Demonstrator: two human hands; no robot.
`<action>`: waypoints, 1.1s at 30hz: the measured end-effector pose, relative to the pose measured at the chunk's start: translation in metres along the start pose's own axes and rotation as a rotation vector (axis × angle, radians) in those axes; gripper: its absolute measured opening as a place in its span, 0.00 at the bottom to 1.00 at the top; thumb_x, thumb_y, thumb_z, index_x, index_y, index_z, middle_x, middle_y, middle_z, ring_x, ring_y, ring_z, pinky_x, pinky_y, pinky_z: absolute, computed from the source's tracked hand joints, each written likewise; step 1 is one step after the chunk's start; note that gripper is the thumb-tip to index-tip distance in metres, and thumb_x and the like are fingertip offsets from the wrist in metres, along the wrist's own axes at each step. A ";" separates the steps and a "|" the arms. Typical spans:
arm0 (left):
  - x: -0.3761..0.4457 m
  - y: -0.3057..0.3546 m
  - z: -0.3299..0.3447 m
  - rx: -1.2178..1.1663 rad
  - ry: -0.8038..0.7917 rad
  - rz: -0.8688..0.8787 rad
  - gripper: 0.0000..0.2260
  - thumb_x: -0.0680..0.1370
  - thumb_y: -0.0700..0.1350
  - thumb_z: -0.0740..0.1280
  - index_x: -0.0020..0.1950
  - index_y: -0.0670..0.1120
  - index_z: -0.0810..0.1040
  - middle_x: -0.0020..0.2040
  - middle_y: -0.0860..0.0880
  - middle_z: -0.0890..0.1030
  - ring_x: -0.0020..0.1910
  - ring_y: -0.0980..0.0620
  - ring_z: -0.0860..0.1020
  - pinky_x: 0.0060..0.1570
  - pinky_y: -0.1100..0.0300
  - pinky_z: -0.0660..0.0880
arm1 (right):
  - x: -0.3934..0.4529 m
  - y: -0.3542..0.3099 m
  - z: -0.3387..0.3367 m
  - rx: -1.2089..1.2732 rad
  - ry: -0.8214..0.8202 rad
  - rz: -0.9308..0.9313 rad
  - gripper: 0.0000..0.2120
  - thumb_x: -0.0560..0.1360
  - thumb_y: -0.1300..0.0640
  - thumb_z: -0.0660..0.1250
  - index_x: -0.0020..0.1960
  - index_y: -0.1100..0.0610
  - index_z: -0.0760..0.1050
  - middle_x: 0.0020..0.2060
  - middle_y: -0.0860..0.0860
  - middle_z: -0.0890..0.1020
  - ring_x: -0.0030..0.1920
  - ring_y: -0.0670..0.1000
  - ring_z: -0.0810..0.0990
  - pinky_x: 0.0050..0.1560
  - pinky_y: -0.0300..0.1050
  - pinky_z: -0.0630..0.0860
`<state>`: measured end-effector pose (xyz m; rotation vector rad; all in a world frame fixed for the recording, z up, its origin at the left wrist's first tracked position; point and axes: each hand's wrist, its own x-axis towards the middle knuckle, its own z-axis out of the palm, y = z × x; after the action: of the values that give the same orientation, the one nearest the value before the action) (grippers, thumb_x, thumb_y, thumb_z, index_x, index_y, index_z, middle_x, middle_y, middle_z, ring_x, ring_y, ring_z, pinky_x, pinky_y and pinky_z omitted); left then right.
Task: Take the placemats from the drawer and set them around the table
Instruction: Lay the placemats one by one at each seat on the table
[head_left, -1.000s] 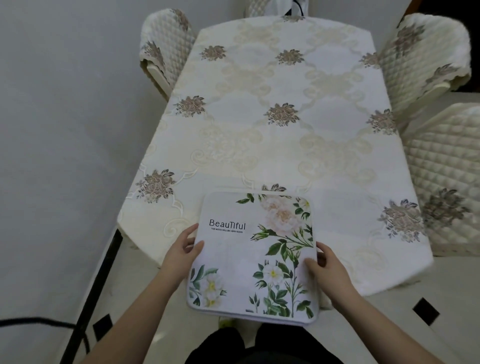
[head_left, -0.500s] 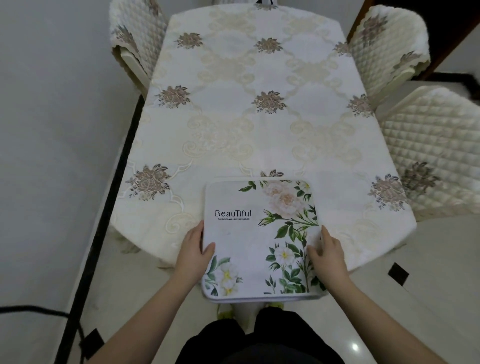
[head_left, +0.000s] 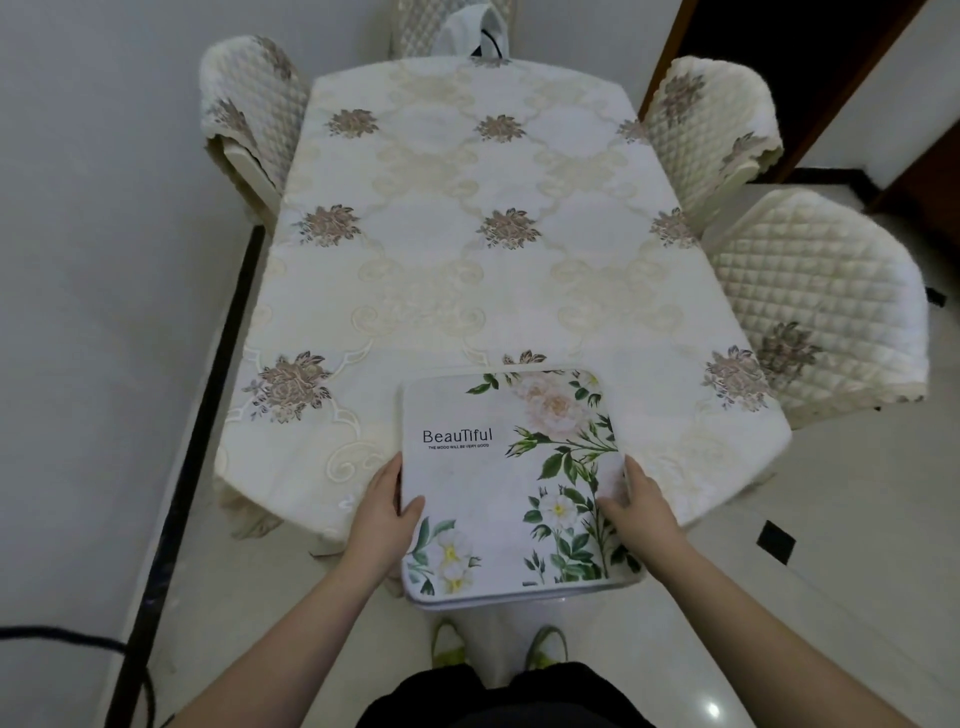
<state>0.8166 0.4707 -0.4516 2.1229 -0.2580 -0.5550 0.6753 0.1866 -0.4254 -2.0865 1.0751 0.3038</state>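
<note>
The person is bringing the stack of floral placemats further over the near end of the table than a second ago; its far part is now lying over the tablecloth while the near edge is overhanging. Setting out is probably about to begin, since no mat is laid yet. The left hand and right hand are gripping the stack's side edges, thumbs on top.
</note>
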 end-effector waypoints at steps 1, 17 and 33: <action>-0.001 -0.002 0.000 -0.021 0.004 0.000 0.29 0.75 0.38 0.68 0.76 0.47 0.66 0.70 0.50 0.71 0.70 0.47 0.70 0.70 0.47 0.68 | 0.000 -0.001 0.000 0.009 0.005 -0.004 0.37 0.78 0.54 0.67 0.80 0.56 0.50 0.75 0.57 0.62 0.73 0.57 0.64 0.69 0.50 0.65; -0.018 0.009 0.013 -0.333 0.060 -0.136 0.27 0.79 0.28 0.63 0.76 0.45 0.64 0.70 0.43 0.73 0.69 0.49 0.72 0.68 0.53 0.69 | -0.008 0.033 -0.003 0.297 -0.023 -0.019 0.30 0.78 0.59 0.64 0.77 0.46 0.59 0.68 0.48 0.74 0.63 0.51 0.74 0.58 0.48 0.73; -0.026 0.013 0.031 -0.255 0.065 -0.132 0.27 0.79 0.29 0.62 0.69 0.57 0.67 0.61 0.69 0.76 0.60 0.72 0.73 0.64 0.64 0.70 | -0.013 0.052 -0.014 0.260 -0.047 -0.077 0.29 0.77 0.60 0.66 0.75 0.46 0.63 0.56 0.46 0.80 0.54 0.47 0.80 0.47 0.39 0.75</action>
<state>0.7791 0.4507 -0.4484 1.9142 -0.0086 -0.5629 0.6253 0.1653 -0.4361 -1.8737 0.9493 0.1644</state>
